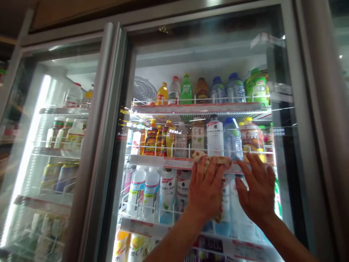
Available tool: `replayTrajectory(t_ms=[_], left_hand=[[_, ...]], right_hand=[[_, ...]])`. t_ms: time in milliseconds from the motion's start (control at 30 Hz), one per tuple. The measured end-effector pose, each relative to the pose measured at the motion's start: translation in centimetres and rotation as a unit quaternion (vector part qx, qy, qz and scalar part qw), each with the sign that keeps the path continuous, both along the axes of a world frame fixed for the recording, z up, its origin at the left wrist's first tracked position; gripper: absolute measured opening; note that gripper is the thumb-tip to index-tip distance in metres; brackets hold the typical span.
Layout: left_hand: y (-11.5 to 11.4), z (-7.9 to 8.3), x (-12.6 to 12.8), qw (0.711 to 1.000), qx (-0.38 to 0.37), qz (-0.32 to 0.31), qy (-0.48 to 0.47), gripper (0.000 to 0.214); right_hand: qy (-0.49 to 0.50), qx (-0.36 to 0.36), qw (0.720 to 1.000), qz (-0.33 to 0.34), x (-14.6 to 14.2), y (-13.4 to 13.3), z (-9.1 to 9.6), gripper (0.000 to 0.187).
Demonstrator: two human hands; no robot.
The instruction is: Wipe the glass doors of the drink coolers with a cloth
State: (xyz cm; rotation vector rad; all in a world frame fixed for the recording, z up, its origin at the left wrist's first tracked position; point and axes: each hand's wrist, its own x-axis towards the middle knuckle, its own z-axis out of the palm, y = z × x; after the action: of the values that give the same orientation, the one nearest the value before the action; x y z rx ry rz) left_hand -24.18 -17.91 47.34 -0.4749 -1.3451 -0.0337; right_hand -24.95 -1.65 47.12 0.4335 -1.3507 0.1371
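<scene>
My left hand [205, 189] presses a crumpled tan cloth [211, 160] flat against the glass door [207, 62] of a drinks fridge, fingers spread over the cloth. My right hand [257, 189] lies flat on the same glass just to the right, fingers stretched out and apart, holding nothing. Both hands are at the height of the middle shelf [160, 161]. Behind the glass stand rows of bottled drinks, among them a white bottle [215, 136] and a blue-capped bottle [232, 138] just above my hands.
A grey metal door frame [105, 127] splits this door from a second glass door [54, 153] at the left, also stocked with bottles. The top shelf [199, 107] carries several coloured bottles. Another metal frame [316, 127] runs down the right edge.
</scene>
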Motion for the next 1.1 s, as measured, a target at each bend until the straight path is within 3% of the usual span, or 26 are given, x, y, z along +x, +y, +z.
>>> replayTrajectory(t_ms=[67, 200, 267, 300, 367, 467, 533, 600, 733, 767, 833, 933, 1000, 1033, 1100], left_hand=[[-1.3, 0.0, 0.0, 1.000, -0.003, 0.002, 0.004, 0.038], [-11.0, 2.9, -0.6, 0.991, 0.125, 0.038, 0.017, 0.042], [-14.7, 3.8, -0.6, 0.977, 0.204, 0.056, 0.024, 0.041], [-15.4, 3.8, -0.5, 0.972, 0.223, 0.062, 0.028, 0.041], [-14.5, 2.9, -0.2, 0.976, 0.205, 0.065, 0.033, 0.041], [-11.4, 0.9, -0.1, 0.995, 0.078, 0.057, 0.009, 0.042], [-11.5, 0.3, -0.2, 0.998, 0.040, 0.055, -0.003, 0.043], [-14.4, 0.9, -0.4, 0.993, 0.097, 0.064, 0.006, 0.042], [-21.3, 4.2, -1.1, 0.954, 0.289, 0.072, 0.026, 0.040], [-21.5, 5.0, -1.3, 0.951, 0.301, 0.066, 0.028, 0.040], [-19.3, 5.8, -1.5, 0.962, 0.265, 0.051, 0.032, 0.040], [-12.6, 5.3, -1.2, 0.993, 0.113, 0.027, 0.037, 0.038], [-9.6, 4.6, -0.9, 1.000, 0.011, 0.011, 0.026, 0.038], [-9.4, 4.3, -0.7, 1.000, -0.012, 0.007, 0.021, 0.037], [-11.6, 4.4, -0.5, 1.000, 0.020, 0.008, 0.014, 0.038]], right_hand=[[0.001, 0.016, 1.000, -0.007, 0.0, -0.6, 0.4, 0.045], [0.011, 0.026, 0.999, 0.016, 0.3, -1.1, 0.2, 0.045], [-0.007, 0.013, 0.999, 0.047, 0.5, -1.4, -0.2, 0.043], [-0.021, 0.001, 0.998, 0.064, 0.6, -1.6, -0.4, 0.041], [-0.039, -0.017, 0.995, 0.085, 0.7, -1.8, -0.7, 0.040], [-0.030, 0.001, 0.997, 0.071, 0.7, -1.8, -0.9, 0.042], [-0.017, 0.008, 0.998, 0.062, 0.6, -1.6, -0.8, 0.045], [-0.023, -0.001, 0.998, 0.056, 0.5, -1.3, -0.7, 0.048], [0.020, 0.041, 0.999, 0.013, 0.0, -0.8, -0.5, 0.052], [0.036, 0.053, 0.998, 0.003, -0.2, -0.6, -0.5, 0.053], [0.047, 0.057, 0.997, -0.010, -0.4, -0.4, -0.5, 0.052], [0.054, 0.059, 0.997, -0.015, -0.6, -0.3, -0.5, 0.050], [0.064, 0.054, 0.996, -0.017, -0.5, -0.2, -0.5, 0.048], [0.068, 0.050, 0.996, -0.018, -0.5, -0.2, -0.5, 0.047], [0.070, 0.044, 0.996, -0.014, -0.4, -0.3, -0.5, 0.045]])
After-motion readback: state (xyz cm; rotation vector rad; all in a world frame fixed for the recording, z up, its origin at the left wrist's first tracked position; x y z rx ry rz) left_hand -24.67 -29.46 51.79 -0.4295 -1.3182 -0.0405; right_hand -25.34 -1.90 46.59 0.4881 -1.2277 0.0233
